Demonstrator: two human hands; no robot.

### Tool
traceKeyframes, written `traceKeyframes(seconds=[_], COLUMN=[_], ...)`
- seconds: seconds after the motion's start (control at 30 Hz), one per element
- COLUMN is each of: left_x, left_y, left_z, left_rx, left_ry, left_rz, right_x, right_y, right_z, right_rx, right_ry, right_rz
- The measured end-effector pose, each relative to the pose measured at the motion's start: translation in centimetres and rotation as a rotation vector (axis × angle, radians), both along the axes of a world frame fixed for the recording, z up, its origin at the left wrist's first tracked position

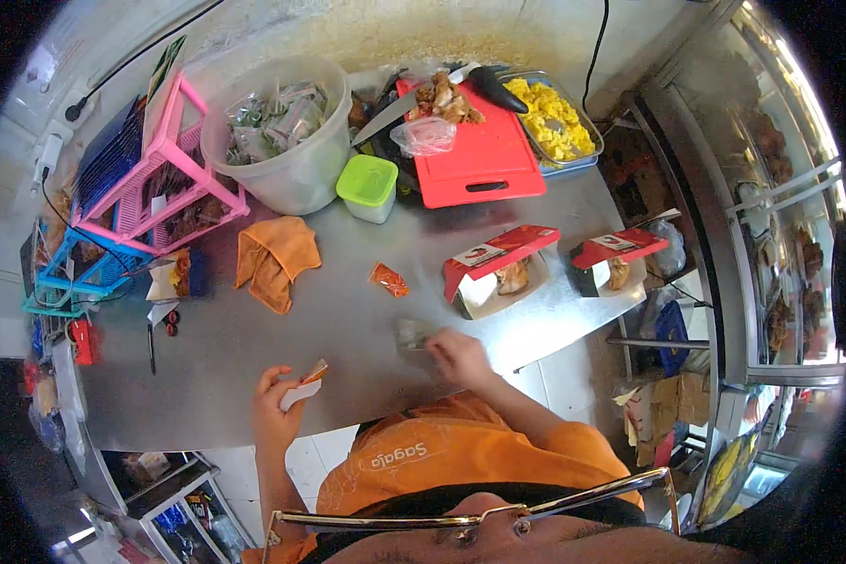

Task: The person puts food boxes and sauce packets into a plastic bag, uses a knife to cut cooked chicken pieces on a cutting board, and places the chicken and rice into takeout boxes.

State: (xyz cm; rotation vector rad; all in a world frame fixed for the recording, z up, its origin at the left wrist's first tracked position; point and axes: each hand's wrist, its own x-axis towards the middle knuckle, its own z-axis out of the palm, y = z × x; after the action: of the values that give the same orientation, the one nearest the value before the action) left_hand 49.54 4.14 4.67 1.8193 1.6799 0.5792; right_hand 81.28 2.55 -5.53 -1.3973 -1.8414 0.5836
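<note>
My left hand is raised over the near edge of the steel table, its fingers closed on a small sauce sachet and a white paper piece. To the right, my right hand has its fingertips at a small clear plastic bag, blurred. Whether it grips the bag cannot be told. An orange sachet lies flat beyond. Two red-lidded takeaway boxes, one nearer and one at the table's right end, stand open with fried chicken inside.
At the back stand a pink rack, a bucket of bagged greens, a green-lidded tub, a red cutting board bearing chicken and a knife, and a tray of yellow food. An orange cloth lies left.
</note>
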Motion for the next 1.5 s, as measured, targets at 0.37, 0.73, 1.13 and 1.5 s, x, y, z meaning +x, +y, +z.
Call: traceKeyframes(seconds=[0.37,0.73,1.13,1.5], left_x=[2.4,-3.1,-29.0,-55.5], left_y=[1.1,2.5,5.0,24.1], left_z=[-0.4,6.2,5.4,15.4], left_rx=[-0.099,-0.382,-0.194,0.673], left_ry=[-0.546,-1.317,-0.996,-0.152], left_rz=[0.192,0.555,0.516,0.433], right_x=[25.2,15.3,-12.8,-20.2], right_y=[2.2,4.0,12.9,12.5], right_z=[3.2,5.3,-9.6,-3.0], right_rx=[0.130,0.640,-0.064,-0.127], right_ry=[0.122,-0.347,-0.746,-0.695], right_rz=[-1.277,-1.159,-0.537,-1.026])
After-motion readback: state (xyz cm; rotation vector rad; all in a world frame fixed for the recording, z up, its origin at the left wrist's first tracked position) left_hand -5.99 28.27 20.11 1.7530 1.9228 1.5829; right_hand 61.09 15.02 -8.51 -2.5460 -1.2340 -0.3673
